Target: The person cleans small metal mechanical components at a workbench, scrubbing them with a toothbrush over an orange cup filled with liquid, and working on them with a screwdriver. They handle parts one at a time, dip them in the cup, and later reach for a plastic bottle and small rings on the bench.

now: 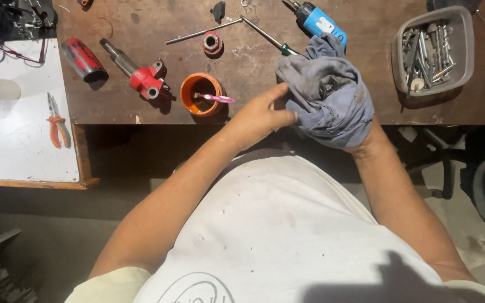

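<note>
Centrally, crumpled grey-blue cloth rag (pixel 326 98) at bench edge wraps the right hand (pixel 348 120), grip hidden. Left hand (pixel 262 112), at its 9 o'clock, pinches the rag. Orange round cup (pixel 200 92) further at 9; grey plastic tray (pixel 433 50) at 2.

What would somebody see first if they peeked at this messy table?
Probably the big grey rag bundled around the right hand at the table's front edge, with the left hand pinching its side. Next, the bright orange cup with a pink stick in it, just left of the hands, and the red metal part beside it. A grey tray of metal bits sits far right.
</note>
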